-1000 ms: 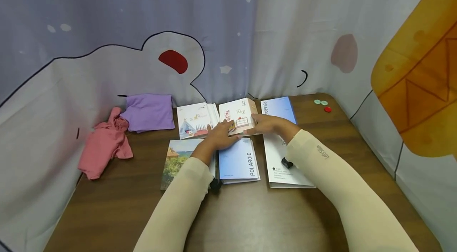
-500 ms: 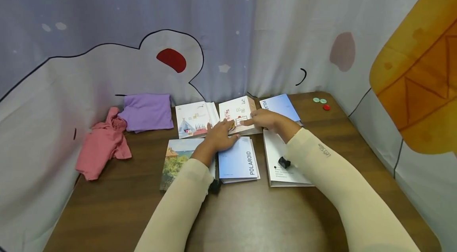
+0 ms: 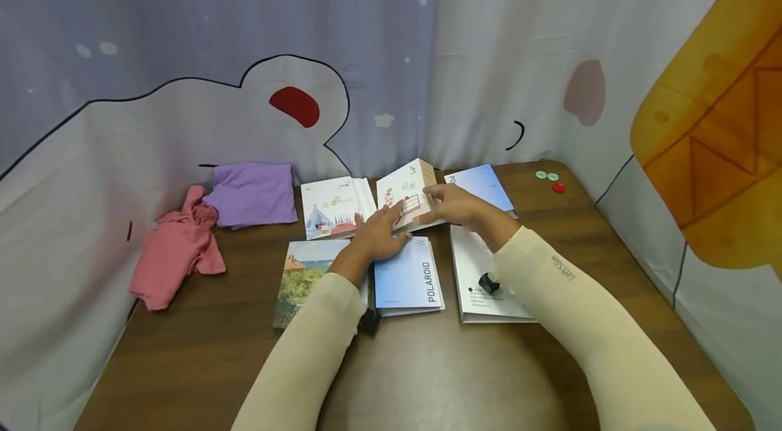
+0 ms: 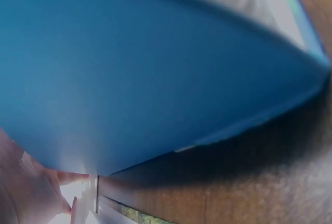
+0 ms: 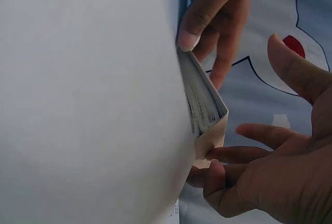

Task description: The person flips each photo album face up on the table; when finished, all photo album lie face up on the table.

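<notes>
A white photo album (image 3: 400,180) with a drawn room scene and a pinkish spine tilts, its right side raised. My left hand (image 3: 375,234) holds its near edge, fingers over the cover; the right wrist view shows that thumb on the page edge. At the spine, my right hand (image 3: 458,205) grips with its fingertips. In the right wrist view, my right hand (image 5: 285,167) has its lower fingers against the spine, its thumb apart. Below my left hand lies a blue POLAROID album (image 3: 403,282). That blue album (image 4: 114,73) fills most of the left wrist view.
Left of the tilted album lies a similar white album (image 3: 330,197), with a landscape-covered album (image 3: 299,282) nearer. To the right are a blue album (image 3: 482,186) and a white one (image 3: 489,302). Purple cloth (image 3: 253,193), pink cloth (image 3: 180,248) and round pieces (image 3: 559,187) lie farther out.
My right hand has shifted slightly at the spine, and the album's right side has tipped up from lying flat. My left hand stays in place.
</notes>
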`<state>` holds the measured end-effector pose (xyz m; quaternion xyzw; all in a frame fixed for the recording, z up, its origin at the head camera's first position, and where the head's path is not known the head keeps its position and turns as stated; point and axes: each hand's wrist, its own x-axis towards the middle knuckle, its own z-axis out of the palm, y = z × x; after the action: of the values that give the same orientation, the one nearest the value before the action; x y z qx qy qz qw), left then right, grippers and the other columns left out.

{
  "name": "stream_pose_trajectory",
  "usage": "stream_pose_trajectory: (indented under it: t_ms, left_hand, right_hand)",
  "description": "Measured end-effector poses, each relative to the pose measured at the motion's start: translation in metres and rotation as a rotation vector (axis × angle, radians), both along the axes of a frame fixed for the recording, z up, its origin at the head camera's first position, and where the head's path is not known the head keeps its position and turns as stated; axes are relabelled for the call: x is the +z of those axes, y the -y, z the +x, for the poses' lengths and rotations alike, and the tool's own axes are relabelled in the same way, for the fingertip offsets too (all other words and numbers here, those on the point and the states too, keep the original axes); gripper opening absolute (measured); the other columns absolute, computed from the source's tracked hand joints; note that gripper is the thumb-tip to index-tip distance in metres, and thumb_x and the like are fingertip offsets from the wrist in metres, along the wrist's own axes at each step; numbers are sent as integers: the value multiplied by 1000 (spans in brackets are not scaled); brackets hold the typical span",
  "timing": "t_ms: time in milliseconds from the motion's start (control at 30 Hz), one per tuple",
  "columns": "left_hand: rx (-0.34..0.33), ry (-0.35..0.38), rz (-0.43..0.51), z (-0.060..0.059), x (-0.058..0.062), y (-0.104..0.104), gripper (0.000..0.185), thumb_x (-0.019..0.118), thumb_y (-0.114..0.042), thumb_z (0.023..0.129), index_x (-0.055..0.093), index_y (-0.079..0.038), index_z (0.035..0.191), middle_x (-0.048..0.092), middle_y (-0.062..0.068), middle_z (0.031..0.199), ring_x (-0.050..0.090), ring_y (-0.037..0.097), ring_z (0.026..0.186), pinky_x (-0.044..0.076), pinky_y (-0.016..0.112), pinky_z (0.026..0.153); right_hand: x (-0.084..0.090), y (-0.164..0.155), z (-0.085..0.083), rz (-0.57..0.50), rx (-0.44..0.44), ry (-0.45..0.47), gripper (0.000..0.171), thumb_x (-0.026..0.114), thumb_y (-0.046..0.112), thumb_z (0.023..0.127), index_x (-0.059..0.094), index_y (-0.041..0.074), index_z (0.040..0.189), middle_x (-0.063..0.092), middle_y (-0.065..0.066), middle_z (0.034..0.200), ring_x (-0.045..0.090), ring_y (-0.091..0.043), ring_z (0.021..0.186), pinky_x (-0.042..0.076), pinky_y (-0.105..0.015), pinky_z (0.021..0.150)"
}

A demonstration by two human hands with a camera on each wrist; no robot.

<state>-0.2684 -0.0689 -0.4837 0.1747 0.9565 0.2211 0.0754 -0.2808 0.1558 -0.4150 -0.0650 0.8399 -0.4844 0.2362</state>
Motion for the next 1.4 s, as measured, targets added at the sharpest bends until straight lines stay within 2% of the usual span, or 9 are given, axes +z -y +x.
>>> stream_pose_trajectory:
  t_ms: [133, 300, 467, 567, 700, 833, 1033, 1233, 1400]
  left_hand:
    - [-14, -10, 64, -7, -9, 2, 88, 64, -47, 102, 21, -33, 177, 42, 17, 175, 38, 39, 164, 6, 86, 126]
    - [-24, 16, 140, -15, -16, 2, 101, 74, -47, 98, 11, -39, 177, 35, 14, 179, 32, 41, 167, -2, 85, 127]
    - [-43, -29, 190, -38, -46, 2, 110, 73, -59, 96, -2, -45, 175, 41, 11, 177, 42, 41, 162, 4, 88, 124]
    - [-44, -16, 209, -27, -25, 1, 111, 73, -58, 99, -7, -43, 175, 45, 14, 173, 47, 43, 158, 9, 85, 127]
    - [-65, -15, 241, -9, 9, -1, 112, 76, -48, 102, -9, -38, 176, 47, 17, 171, 49, 41, 157, 13, 78, 132]
    - [-89, -42, 368, -8, 15, -1, 116, 81, -32, 101, -7, -30, 177, 46, 18, 172, 52, 39, 156, 10, 77, 133]
    - [-114, 1, 525, -7, 23, 0, 121, 84, -13, 98, -7, -23, 177, 31, 16, 180, 46, 37, 160, 36, 56, 132]
    - [-58, 69, 613, -8, 20, 6, 120, 84, -18, 99, -7, -23, 178, 23, 17, 182, 41, 40, 162, 42, 54, 129]
    - [-1, 97, 588, -10, 12, 11, 118, 84, -21, 97, -1, -27, 178, 30, 19, 180, 48, 43, 157, 43, 59, 127]
  right_hand:
    - [-1, -1, 5, 44, 19, -88, 103, 94, 12, 85, 37, 11, 171, 29, -21, 180, 27, -42, 168, 29, -59, 135]
    - [0, -1, 7, -56, 19, -157, 101, 93, 6, 85, 39, 8, 170, 31, -16, 180, 30, -38, 167, 32, -53, 134]
    - [3, 0, 10, -138, 59, -222, 97, 91, -1, 85, 41, 3, 168, 24, -5, 184, 36, -36, 165, 33, -53, 134]
    - [3, 2, 13, -180, 81, -248, 96, 90, -6, 84, 42, 2, 167, 21, -3, 185, 55, -42, 150, 48, -54, 123]
    - [0, 5, 19, -184, 110, -277, 96, 89, -6, 85, 42, 3, 168, 16, -2, 186, 61, -44, 143, 59, -41, 109]
    - [-3, 5, 20, -236, 122, -279, 92, 87, -9, 86, 42, 1, 167, 17, -2, 186, 51, -41, 155, 56, -46, 115]
    - [-8, 5, 14, -356, 153, -279, 91, 81, -17, 87, 39, -4, 166, 23, -8, 184, 32, -37, 167, 41, -53, 129]
    - [-5, 14, 10, -337, 201, -336, 90, 82, -15, 88, 40, -3, 166, 18, -7, 185, 29, -38, 168, 36, -53, 132]
    - [-3, 20, 6, -244, 255, -324, 92, 85, -8, 89, 38, -1, 168, 19, -13, 184, 23, -37, 170, 37, -53, 131]
